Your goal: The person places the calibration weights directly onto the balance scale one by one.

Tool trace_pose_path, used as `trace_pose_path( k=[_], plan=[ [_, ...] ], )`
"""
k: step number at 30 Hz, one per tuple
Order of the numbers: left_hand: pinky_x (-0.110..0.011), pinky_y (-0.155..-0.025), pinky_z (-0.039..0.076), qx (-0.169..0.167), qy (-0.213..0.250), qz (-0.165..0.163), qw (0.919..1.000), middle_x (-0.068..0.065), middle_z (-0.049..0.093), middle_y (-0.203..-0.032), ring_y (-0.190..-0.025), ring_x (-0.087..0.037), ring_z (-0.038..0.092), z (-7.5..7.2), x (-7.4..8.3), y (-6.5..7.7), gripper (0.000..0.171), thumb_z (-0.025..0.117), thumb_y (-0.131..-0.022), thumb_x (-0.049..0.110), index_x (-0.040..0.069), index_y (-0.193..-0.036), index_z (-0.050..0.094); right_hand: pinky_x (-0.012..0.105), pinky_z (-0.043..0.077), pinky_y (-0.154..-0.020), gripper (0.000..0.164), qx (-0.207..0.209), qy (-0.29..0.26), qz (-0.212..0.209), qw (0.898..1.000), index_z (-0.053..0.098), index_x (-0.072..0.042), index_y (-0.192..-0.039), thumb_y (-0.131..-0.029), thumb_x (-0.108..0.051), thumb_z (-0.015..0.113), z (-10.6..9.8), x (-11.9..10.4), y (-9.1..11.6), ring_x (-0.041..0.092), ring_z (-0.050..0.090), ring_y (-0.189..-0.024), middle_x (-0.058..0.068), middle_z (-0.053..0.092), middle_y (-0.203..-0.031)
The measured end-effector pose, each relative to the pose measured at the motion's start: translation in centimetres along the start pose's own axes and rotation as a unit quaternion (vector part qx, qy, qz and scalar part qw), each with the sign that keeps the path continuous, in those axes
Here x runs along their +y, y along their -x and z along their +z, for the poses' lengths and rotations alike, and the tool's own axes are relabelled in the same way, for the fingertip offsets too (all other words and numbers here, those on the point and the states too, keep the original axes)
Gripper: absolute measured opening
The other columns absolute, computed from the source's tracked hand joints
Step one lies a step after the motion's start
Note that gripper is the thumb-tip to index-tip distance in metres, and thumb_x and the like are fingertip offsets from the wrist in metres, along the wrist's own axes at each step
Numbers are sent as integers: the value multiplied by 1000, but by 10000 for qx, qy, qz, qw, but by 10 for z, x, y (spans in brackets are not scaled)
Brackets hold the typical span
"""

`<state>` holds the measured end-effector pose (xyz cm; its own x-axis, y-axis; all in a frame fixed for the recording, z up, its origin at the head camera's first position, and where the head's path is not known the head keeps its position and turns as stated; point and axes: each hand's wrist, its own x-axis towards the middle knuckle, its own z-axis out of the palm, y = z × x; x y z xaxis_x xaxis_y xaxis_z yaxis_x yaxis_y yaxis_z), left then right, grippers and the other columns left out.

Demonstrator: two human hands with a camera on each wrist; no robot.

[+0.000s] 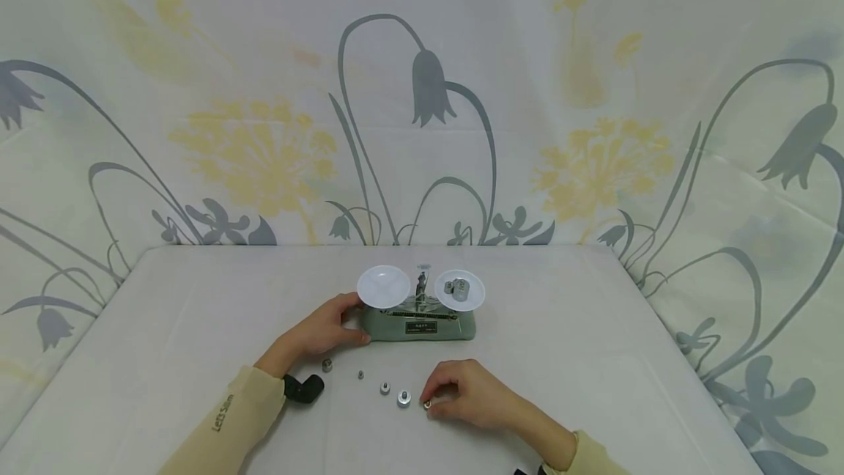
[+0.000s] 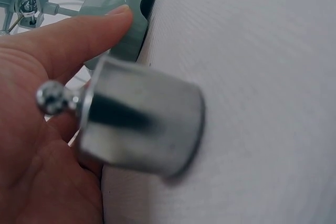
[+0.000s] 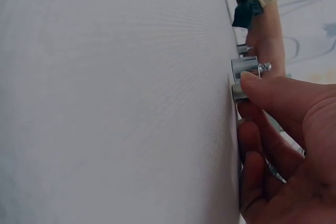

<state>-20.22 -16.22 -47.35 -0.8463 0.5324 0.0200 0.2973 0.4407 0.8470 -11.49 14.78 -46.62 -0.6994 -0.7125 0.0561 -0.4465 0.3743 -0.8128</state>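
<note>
Nearest, we see the right hand [image 1: 471,394] pinching a small weight [image 1: 427,404] at the right end of a row of knobbed weights [image 1: 404,399]; a fingertip grip suits so slight a piece, we judge. Its lean we cannot tell. The row stands knobs up on the bench [image 1: 560,358], likely for easy picking. Beyond, the left hand [image 1: 327,325] grasps the left end of the balance scale [image 1: 455,330], probably steadying it. Scale's long axis runs left–right, nameplate [image 1: 421,328] facing us. Right pan [image 1: 477,295] bears weights.
</note>
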Motion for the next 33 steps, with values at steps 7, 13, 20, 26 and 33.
trace_pose_path(
  k=[7, 13, 20, 26, 33],
  plan=[
    [-58, -111, 31, -19, 1, 20, 10000, -11, 54, -137, -134, -37, 42, -1, -1, 0, 62, 82, -82, 17, 9, -137, 55, 23, 54, -82, 14, 34, -38, -64, 10000, 76, -16, -92, -83, -6, 80, 1, -1, -1, 1, 61, -89, -13, 66, -91],
    [-58, -111, 31, -36, 1, 11, 10000, -11, 54, -137, -134, -36, 42, -1, 0, 1, 63, 82, -82, 17, 10, -139, 54, 23, 53, -81, 13, 90, -38, 184, 9998, 75, -18, -88, -82, -8, 81, 3, -2, -2, 1, 60, -86, -15, 64, -87],
    [-58, -111, 31, -49, 27, 56, 10000, -11, 54, -137, -133, -36, 42, 0, -1, 1, 62, 82, -82, 17, 9, -138, 55, 23, 52, -79, 12, 243, -40, 171, 9996, 74, -20, -87, -83, -10, 81, 2, 2, 0, 2, 59, -84, -16, 66, -87],
    [-57, -110, 33, -11, -36, 33, 10000, -11, 55, -135, -130, -35, 44, 0, -1, 0, 60, 82, -81, 18, 9, -135, 57, 23, 51, -75, 13, 337, -189, 286, 9988, 74, -20, -90, -83, -12, 81, 0, 1, 1, 3, 59, -82, -15, 68, -87],
    [-58, -110, 33, -16, -41, 9, 10000, -11, 55, -135, -130, -35, 44, 0, -1, 1, 59, 82, -81, 18, 9, -134, 57, 23, 52, -70, 13, 584, -239, 247, 9977, 75, -17, -91, -83, -8, 79, -6, 1, 2, 4, 61, -79, -13, 69, -85]
  ],
)
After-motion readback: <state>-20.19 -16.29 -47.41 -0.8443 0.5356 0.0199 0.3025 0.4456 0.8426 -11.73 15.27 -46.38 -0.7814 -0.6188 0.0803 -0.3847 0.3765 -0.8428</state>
